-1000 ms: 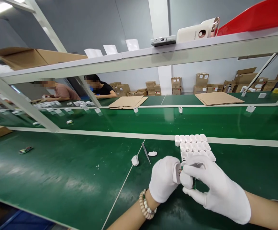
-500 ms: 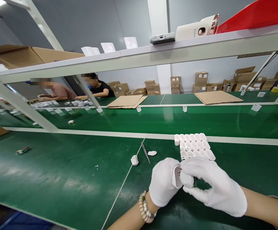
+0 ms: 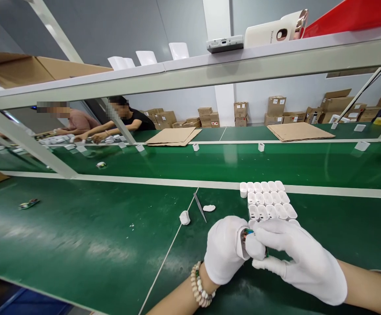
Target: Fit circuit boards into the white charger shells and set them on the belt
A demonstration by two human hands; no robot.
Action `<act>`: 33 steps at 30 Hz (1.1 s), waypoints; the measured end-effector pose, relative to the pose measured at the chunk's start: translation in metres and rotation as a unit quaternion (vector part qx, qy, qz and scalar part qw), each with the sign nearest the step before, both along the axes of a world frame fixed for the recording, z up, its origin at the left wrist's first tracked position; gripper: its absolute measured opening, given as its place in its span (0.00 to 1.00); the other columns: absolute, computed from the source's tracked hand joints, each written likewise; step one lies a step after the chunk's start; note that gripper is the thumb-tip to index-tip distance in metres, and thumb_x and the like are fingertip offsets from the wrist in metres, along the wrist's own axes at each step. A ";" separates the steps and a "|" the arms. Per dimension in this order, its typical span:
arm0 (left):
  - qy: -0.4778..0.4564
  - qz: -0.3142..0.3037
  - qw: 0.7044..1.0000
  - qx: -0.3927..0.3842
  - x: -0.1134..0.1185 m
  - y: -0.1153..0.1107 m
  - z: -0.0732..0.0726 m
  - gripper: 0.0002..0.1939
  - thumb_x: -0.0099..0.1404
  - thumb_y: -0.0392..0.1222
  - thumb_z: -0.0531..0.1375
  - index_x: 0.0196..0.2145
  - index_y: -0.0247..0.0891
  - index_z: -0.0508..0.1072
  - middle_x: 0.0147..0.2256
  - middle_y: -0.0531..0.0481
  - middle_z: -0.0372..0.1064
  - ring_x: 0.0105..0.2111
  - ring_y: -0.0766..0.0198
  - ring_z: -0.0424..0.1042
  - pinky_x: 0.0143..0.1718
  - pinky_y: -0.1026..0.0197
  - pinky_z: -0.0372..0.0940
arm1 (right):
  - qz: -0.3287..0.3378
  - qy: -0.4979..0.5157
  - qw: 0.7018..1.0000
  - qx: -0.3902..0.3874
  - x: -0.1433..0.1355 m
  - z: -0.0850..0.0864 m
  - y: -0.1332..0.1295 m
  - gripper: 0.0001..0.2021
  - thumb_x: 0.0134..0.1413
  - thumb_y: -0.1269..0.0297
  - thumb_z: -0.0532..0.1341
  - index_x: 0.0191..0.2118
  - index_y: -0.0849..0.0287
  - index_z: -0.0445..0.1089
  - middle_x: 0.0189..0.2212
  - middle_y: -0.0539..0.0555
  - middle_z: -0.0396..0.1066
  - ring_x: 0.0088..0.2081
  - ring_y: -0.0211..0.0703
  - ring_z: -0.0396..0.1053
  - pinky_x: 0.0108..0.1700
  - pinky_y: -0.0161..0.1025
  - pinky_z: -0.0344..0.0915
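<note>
My left hand (image 3: 225,250), in a white glove with a beaded bracelet at the wrist, is closed around a white casing (image 3: 243,243) whose open end faces right. My right hand (image 3: 297,258), also gloved, pinches a small circuit board (image 3: 249,231) at the casing's mouth; a white lump (image 3: 255,246) sits against the board. Green edges of the board show between the fingers, the rest is hidden. Just behind my hands stand rows of white casings (image 3: 267,198), openings up.
Left of my hands lie tweezers (image 3: 200,207), a flat white piece (image 3: 209,208) and a white lump (image 3: 184,218). Another circuit board (image 3: 29,204) rests far left. Beyond a pale rail, a green belt (image 3: 164,159) carries white casings. A shelf (image 3: 183,76) crosses overhead; two people sit across.
My right hand has shifted slightly right, and more of the board shows at the casing's mouth. Casings on the belt have moved right. A person across has reached further left.
</note>
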State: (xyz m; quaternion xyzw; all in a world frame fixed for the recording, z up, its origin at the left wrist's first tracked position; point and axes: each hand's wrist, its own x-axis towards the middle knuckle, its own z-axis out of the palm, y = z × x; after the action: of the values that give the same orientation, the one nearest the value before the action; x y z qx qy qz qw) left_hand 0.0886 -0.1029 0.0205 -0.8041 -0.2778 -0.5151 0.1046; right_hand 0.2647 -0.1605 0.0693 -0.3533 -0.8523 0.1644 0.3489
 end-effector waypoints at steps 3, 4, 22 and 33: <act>0.003 -0.008 1.000 -0.002 -0.001 0.000 0.000 0.10 0.67 0.41 0.54 0.30 0.36 0.70 0.23 0.49 0.71 0.21 0.63 0.72 0.24 0.63 0.70 | 0.005 -0.083 0.996 -0.020 0.002 0.000 0.000 0.07 0.65 0.68 0.58 0.33 0.56 0.62 0.32 0.49 0.67 0.33 0.38 0.63 0.35 0.37 0.58; 0.004 -0.008 1.000 -0.008 -0.001 -0.001 0.000 0.10 0.67 0.41 0.54 0.29 0.36 0.70 0.22 0.49 0.71 0.21 0.63 0.72 0.24 0.63 0.70 | -0.002 -0.101 0.995 -0.011 0.002 -0.001 0.000 0.06 0.65 0.68 0.57 0.34 0.56 0.62 0.33 0.49 0.67 0.33 0.39 0.62 0.35 0.37 0.56; 0.025 0.007 0.999 0.037 0.002 -0.002 0.003 0.06 0.66 0.38 0.53 0.35 0.36 0.70 0.25 0.48 0.74 0.22 0.61 0.74 0.24 0.61 0.72 | -0.113 -0.143 0.973 0.143 -0.012 -0.008 -0.011 0.08 0.64 0.73 0.51 0.35 0.56 0.63 0.33 0.53 0.70 0.30 0.44 0.62 0.32 0.41 0.52; 0.038 -0.147 0.973 -0.173 0.002 -0.006 0.003 0.03 0.57 0.39 0.59 0.30 0.37 0.69 0.23 0.51 0.68 0.22 0.63 0.69 0.23 0.62 0.65 | -0.027 -0.004 0.998 -0.052 0.002 0.014 -0.002 0.14 0.48 0.58 0.73 0.40 0.52 0.73 0.44 0.52 0.68 0.46 0.45 0.66 0.50 0.41 0.63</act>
State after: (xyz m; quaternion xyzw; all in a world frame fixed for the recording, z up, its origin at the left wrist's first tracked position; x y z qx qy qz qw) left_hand 0.0902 -0.1085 0.0240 -0.8611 -0.2371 -0.4379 -0.1031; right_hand 0.2667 -0.1623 0.0831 -0.3942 -0.8343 0.1979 0.3307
